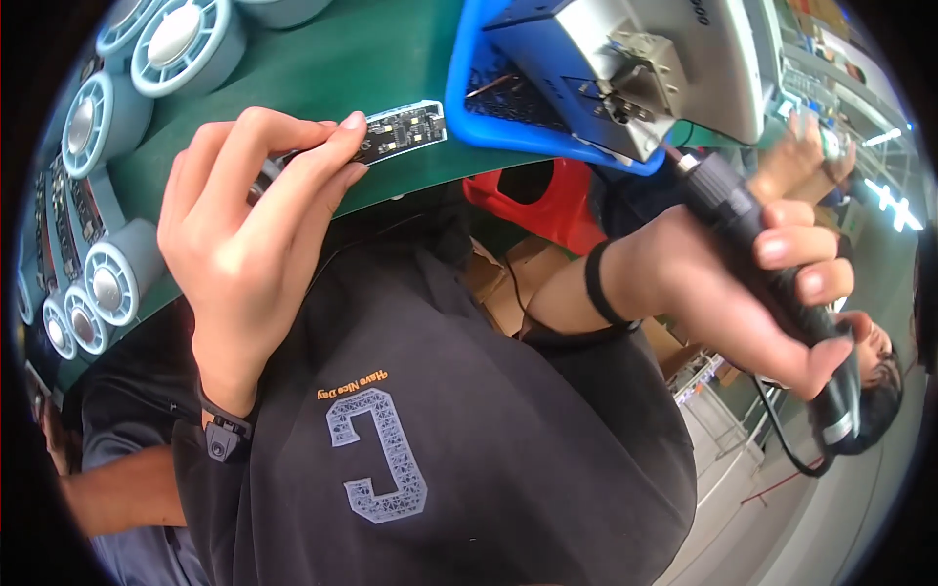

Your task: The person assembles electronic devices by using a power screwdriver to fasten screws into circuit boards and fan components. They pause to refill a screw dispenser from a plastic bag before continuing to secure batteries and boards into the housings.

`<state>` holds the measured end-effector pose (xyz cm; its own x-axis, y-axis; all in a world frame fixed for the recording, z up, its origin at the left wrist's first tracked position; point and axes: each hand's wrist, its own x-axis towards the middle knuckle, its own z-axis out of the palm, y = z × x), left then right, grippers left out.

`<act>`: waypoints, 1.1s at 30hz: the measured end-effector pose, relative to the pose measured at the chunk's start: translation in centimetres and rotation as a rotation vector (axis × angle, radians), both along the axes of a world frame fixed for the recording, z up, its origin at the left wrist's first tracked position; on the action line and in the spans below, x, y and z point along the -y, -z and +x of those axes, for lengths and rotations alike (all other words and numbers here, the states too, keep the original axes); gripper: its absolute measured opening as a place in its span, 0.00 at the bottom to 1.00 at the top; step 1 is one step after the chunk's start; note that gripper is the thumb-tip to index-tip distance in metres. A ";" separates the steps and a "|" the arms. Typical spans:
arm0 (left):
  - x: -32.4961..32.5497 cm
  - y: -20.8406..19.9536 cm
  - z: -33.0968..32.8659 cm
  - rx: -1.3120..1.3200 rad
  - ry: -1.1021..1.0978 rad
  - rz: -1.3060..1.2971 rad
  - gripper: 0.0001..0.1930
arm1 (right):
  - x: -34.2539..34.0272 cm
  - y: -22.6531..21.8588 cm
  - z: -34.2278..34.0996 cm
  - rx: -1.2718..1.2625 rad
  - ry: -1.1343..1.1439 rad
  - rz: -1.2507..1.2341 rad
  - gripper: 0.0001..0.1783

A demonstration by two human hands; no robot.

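On the left, my left hand point(239, 210) pinches a narrow black circuit board point(396, 137) with a pale edge, between thumb and fingers, just over the green tabletop point(362, 44). Part of the board is hidden behind my fingers. To the right, my right hand point(723, 298) is wrapped round a black electric screwdriver point(725, 200), a little blurred. Its tip points up and left, close to the metal pick-up end of a grey screw feeder point(640, 83); I cannot tell whether they touch. That feeder sits in a blue tray point(466, 122) with small dark pieces in it.
Light-blue round housings with silvery centres point(176, 44) line the table's left side, beside more circuit boards point(83, 210). A red stool point(562, 210) and a cardboard box point(503, 283) stand below the table edge. Another person point(870, 391) is at the right; a neighbour's forearm point(122, 493) shows lower left.
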<state>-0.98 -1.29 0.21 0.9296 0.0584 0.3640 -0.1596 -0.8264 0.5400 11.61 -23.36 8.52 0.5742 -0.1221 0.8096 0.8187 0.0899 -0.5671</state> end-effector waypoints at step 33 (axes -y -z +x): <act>0.3 5.1 -1.3 0.288 -0.170 -0.659 0.30 | -8.8 4.2 -2.8 -0.172 -0.695 -0.204 0.28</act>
